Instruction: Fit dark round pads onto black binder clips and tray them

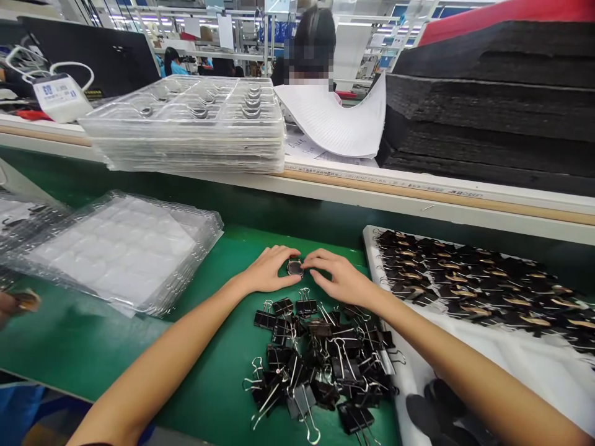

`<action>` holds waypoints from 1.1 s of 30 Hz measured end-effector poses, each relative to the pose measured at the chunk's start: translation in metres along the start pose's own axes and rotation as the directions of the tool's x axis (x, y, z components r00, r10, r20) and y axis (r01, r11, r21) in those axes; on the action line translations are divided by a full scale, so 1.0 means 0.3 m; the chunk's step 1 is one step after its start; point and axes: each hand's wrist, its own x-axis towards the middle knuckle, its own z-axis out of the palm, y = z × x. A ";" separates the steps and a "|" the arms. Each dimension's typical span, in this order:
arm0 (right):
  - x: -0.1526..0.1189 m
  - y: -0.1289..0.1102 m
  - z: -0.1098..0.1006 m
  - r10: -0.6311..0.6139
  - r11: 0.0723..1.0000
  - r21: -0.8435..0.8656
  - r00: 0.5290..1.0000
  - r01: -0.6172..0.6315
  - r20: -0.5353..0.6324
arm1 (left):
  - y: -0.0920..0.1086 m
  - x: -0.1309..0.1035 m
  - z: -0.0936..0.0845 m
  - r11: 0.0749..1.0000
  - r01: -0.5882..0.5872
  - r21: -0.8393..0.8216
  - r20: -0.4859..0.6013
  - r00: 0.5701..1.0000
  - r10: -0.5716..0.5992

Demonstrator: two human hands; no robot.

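A small round watch-like part with a dark face [294, 267] lies on the green mat [204, 347], between my two hands. My left hand [273, 269] curves around its left side, thumb and fingers apart. From the right, my right hand [335, 275] reaches to it, fingers spread, a fingertip at its right edge. Just below both hands sits a loose pile of black binder clips [320, 365] with silver wire handles. At the right, a white tray [369, 248] bears rows of black clips [455, 272] with tan pieces among them.
Clear plastic trays are stacked on the mat [116, 248] and shelf [195, 136]. Black foam sheets [488, 111] rise at the right, beside curved white paper [344, 121]. Black discs [434, 409] lie at lower right. Another person's hand [9, 306] shows at far left.
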 end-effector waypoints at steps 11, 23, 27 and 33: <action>-0.010 -0.088 -0.014 0.616 0.777 -0.142 0.787 -0.613 -0.024 | 0.007 -0.002 0.040 0.963 0.174 0.205 -0.236 0.964 -0.124; 0.031 -0.093 -0.069 0.771 0.603 -0.379 0.634 -0.702 0.052 | 0.003 -0.010 0.004 0.995 0.095 0.021 -0.088 0.992 -0.093; 0.072 -0.054 -0.022 0.637 0.687 -0.286 0.743 -0.668 -0.205 | 0.002 -0.012 0.005 0.996 0.055 0.077 -0.075 0.996 -0.049; 0.120 0.005 0.102 0.609 0.713 -0.166 0.719 -0.681 -0.334 | -0.004 -0.010 0.007 0.998 0.054 0.038 -0.065 0.997 -0.052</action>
